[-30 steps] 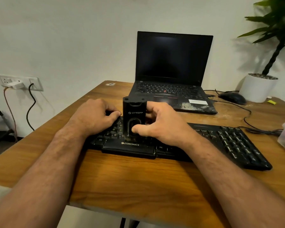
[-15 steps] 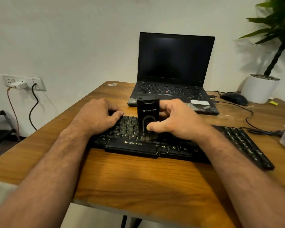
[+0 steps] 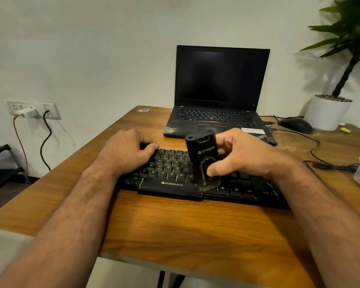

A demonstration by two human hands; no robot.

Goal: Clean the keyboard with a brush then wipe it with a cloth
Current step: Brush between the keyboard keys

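Head view: my right hand (image 3: 243, 156) holds the brush (image 3: 203, 161) to sweep keys, while my left hand (image 3: 129, 148) presses the keyboard (image 3: 170, 183) still, fingers bent.

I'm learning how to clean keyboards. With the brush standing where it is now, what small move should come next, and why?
Probably sweep the brush rightward along the keyboard. The right hand grips it, bristles down near the front edge, while the left hand steadies the left end.

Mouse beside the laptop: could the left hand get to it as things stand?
Probably not easily. The mouse lies far right by the plant pot; the left hand rests on the keyboard's left end, with the right hand and upright brush between.
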